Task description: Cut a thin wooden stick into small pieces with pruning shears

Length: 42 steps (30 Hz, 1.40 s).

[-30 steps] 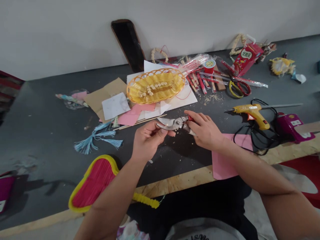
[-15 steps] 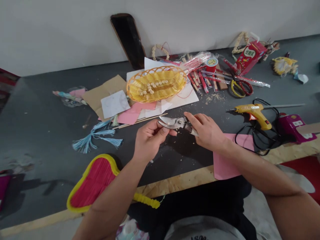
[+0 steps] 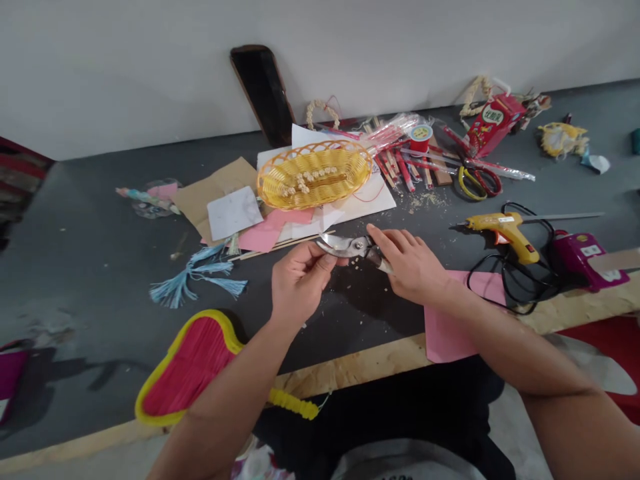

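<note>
Head camera view: a red carton [image 3: 495,127] is standing tilted near the back of the table [image 3: 100,260], showing Chinese characters on a dark oval, apparently 优酸乳. A red thread spool [image 3: 420,145] and a purple box [image 3: 580,257] are bearing labels too small to read, and lettering on the grey shirt [image 3: 405,455] is running out of view. Over the table, in front of the basket, the right hand [image 3: 415,267] is grasping pruning shears [image 3: 350,247] by the handles; their curved, silvery blades are standing apart, pointing left. The left hand [image 3: 300,280] is bringing thumb and fingers together at the blade tips; whether it is pinching anything, I cannot tell. The glossy, woven yellow basket [image 3: 320,195] is holding knobbly cream pieces [image 3: 320,175]. Blue thread tassels [image 3: 175,287] are fanning out beyond a lobed, ribbed red panel [image 3: 187,370] with thick yellow edging.
</note>
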Each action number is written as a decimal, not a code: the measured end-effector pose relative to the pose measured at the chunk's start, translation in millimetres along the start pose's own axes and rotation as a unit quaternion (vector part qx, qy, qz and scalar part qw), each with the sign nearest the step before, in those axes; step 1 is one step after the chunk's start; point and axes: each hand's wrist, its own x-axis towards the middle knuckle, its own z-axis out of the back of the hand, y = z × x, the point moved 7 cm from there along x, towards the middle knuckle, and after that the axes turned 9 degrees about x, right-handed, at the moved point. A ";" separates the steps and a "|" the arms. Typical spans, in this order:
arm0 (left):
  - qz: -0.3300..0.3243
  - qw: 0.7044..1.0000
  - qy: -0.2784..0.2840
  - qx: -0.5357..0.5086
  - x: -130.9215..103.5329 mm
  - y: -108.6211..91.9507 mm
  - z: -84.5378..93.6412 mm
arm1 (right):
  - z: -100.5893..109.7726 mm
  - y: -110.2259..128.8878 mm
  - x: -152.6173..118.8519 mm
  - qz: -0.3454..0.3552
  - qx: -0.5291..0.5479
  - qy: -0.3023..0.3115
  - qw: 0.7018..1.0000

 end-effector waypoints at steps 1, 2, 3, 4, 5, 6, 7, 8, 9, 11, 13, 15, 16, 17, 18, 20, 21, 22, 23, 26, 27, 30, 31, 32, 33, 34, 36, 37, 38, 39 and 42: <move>0.004 1.000 0.007 -0.006 -0.8 -0.3 -0.2 | 1.0 0.7 -0.3 0.004 0.001 0.003 1.000; 0.010 1.000 0.017 -0.014 -1.3 -0.6 -0.7 | 2.1 1.4 -0.6 0.009 0.002 0.005 1.000; 0.015 0.999 0.030 -0.026 -1.2 -1.0 -1.7 | 3.3 2.2 -0.7 0.013 0.002 0.004 1.000; 0.022 0.998 0.045 -0.042 -0.7 -1.7 -3.1 | 4.4 2.8 -0.7 0.017 0.001 0.003 1.000; 0.030 0.995 0.062 -0.066 0.1 -2.3 -4.9 | 5.4 3.2 -0.7 0.019 0.001 0.001 1.000; 0.040 0.992 0.079 -0.095 1.1 -3.0 -7.3 | 6.1 3.3 -0.5 0.021 0.001 -0.002 1.000; 0.049 0.987 0.091 -0.120 2.1 -3.6 -9.2 | 6.6 3.3 -0.4 0.022 0.001 -0.004 1.000; 0.058 0.983 0.100 -0.141 3.1 -4.2 -10.8 | 6.8 3.0 -0.2 0.023 0.002 -0.005 1.000; 0.065 0.980 0.105 -0.155 3.9 -4.5 -11.9 | 6.7 2.6 0.0 0.023 0.002 -0.006 1.000; 0.071 0.979 0.106 -0.159 4.7 -4.1 -12.3 | 6.1 1.8 0.5 0.023 0.004 -0.005 1.000; 0.068 0.983 0.099 -0.135 4.3 -2.1 -10.8 | 4.8 0.7 0.9 0.016 0.003 -0.001 1.000; 0.063 0.989 0.089 -0.102 3.6 0.8 -8.5 | 3.0 -0.4 1.2 0.001 -0.002 0.005 1.000; 0.062 0.990 0.084 -0.090 3.2 2.3 -7.7 | 2.0 -0.6 1.2 -0.006 -0.006 0.009 1.000; 0.062 0.992 0.080 -0.082 3.0 3.7 -7.4 | 0.9 -0.5 1.1 -0.011 -0.011 0.012 1.000; 0.063 0.992 0.075 -0.079 3.1 4.8 -7.4 | 0.0 -0.2 1.0 -0.015 -0.014 0.015 1.000; 0.069 0.992 0.067 -0.085 3.7 6.6 -8.3 | -1.7 0.1 0.9 -0.020 -0.019 0.019 0.999; 0.073 0.991 0.063 -0.091 4.1 7.2 -9.0 | -2.4 -0.1 1.0 -0.024 -0.019 0.020 0.999; 0.075 0.991 0.061 -0.095 4.5 7.7 -9.4 | -2.9 -0.5 1.1 -0.027 -0.019 0.021 0.999; 0.075 0.991 0.058 -0.096 4.9 8.0 -9.6 | -3.2 -1.0 1.4 -0.029 -0.017 0.022 0.999; 0.061 0.994 0.053 -0.074 4.5 8.0 -8.1 | -2.2 -1.6 2.0 -0.025 -0.010 0.017 1.000; 0.054 0.995 0.053 -0.060 3.8 7.8 -7.1 | -1.2 -1.7 2.0 -0.021 -0.007 0.012 1.000; 0.044 0.997 0.054 -0.021 0.7 7.4 -4.1 | 0.7 -2.2 1.7 -0.003 0.005 0.005 1.000; 0.044 0.997 0.056 -0.014 -0.2 6.8 -3.4 | 0.7 -2.7 1.6 0.006 0.012 0.005 1.000; 0.046 0.997 0.060 -0.011 -0.8 5.8 -3.2 | 0.6 -3.4 1.6 0.017 0.020 0.003 1.000; 0.048 0.996 0.067 -0.015 -1.1 4.3 -3.5 | 0.9 -4.3 1.7 0.029 0.033 -0.004 0.999; 0.051 0.995 0.077 -0.026 -1.0 2.3 -4.4 | 1.7 -5.3 1.8 0.044 0.052 -0.017 0.998; 0.058 0.992 0.096 -0.064 0.0 -2.5 -7.0 | 4.9 -8.1 1.8 0.072 0.097 -0.055 0.991; 0.062 0.989 0.102 -0.087 0.8 -4.8 -8.3 | 6.5 -9.7 1.7 0.083 0.113 -0.073 0.987; 0.066 0.986 0.107 -0.106 1.5 -6.5 -9.5 | 7.4 -10.9 1.6 0.091 0.119 -0.084 0.985; 0.069 0.984 0.109 -0.119 2.1 -7.5 -10.4 | 7.4 -11.4 1.7 0.097 0.115 -0.088 0.985; 0.073 0.985 0.108 -0.113 2.7 -5.9 -11.7 | 5.4 -9.2 2.1 0.100 0.068 -0.067 0.990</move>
